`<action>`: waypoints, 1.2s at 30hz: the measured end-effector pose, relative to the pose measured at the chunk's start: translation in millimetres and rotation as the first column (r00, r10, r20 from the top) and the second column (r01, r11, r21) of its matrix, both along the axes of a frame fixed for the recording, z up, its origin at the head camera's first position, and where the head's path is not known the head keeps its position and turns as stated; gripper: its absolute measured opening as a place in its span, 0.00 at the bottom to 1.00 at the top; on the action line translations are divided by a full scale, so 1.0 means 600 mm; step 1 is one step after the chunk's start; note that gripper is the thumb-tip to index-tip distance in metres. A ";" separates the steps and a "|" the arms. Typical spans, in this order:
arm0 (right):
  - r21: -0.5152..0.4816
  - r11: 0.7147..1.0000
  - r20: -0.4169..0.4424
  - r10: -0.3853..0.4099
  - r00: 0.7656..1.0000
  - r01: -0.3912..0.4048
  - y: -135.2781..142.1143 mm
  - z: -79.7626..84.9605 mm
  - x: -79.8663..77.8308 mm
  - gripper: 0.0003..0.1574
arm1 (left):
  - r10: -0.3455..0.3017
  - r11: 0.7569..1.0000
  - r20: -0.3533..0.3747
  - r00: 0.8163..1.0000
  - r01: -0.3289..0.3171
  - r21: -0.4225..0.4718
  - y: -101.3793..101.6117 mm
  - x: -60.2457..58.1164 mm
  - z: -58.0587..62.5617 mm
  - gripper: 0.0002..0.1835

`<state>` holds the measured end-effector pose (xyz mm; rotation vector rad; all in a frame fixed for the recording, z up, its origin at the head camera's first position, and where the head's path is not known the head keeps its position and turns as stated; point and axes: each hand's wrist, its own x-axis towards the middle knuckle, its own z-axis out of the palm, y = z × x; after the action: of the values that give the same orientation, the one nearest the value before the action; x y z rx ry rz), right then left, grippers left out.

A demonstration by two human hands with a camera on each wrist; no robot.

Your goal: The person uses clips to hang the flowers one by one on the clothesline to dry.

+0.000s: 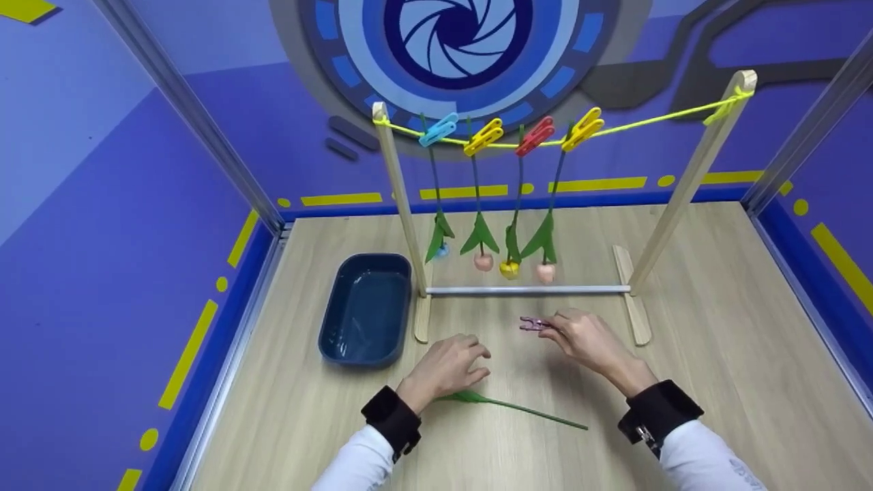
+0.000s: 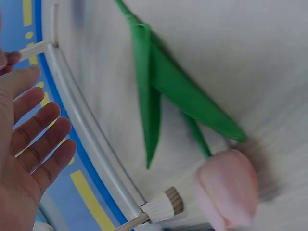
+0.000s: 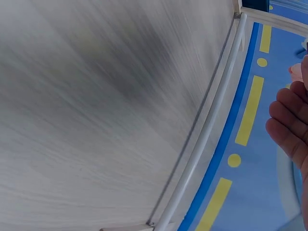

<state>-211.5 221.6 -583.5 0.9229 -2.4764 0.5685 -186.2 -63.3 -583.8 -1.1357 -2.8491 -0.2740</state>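
A pink artificial tulip (image 2: 226,187) lies on the table; in the head view its green stem (image 1: 535,410) points right, while its bloom is hidden under the left arm. Just above its leaves, my left hand (image 1: 447,365) hovers with loosely bent fingers and nothing in its grasp. My right hand (image 1: 583,337) pinches a small purple clothespin (image 1: 532,324) between thumb and fingertips, in front of the rack's white crossbar (image 1: 525,290). In the right wrist view part of that hand (image 3: 291,115) shows at the edge, the clothespin out of sight.
A wooden rack (image 1: 682,181) carries a yellow-green line (image 1: 655,121). Several tulips hang from it bloom down, held by a blue clothespin (image 1: 438,129), a red clothespin (image 1: 535,136) and yellow ones. A dark blue basin (image 1: 329,310) stands left of the rack. Purple panels enclose the table.
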 end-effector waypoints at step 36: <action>0.007 0.998 0.006 -0.066 0.998 0.066 0.046 -0.010 0.001 0.10 | -0.096 0.953 -0.010 0.995 0.089 -0.288 0.017 0.046 -0.079 0.03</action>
<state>-210.7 249.2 -589.3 0.8392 -2.5058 0.5427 -158.7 -53.2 -631.5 -1.3112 -2.8860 0.1562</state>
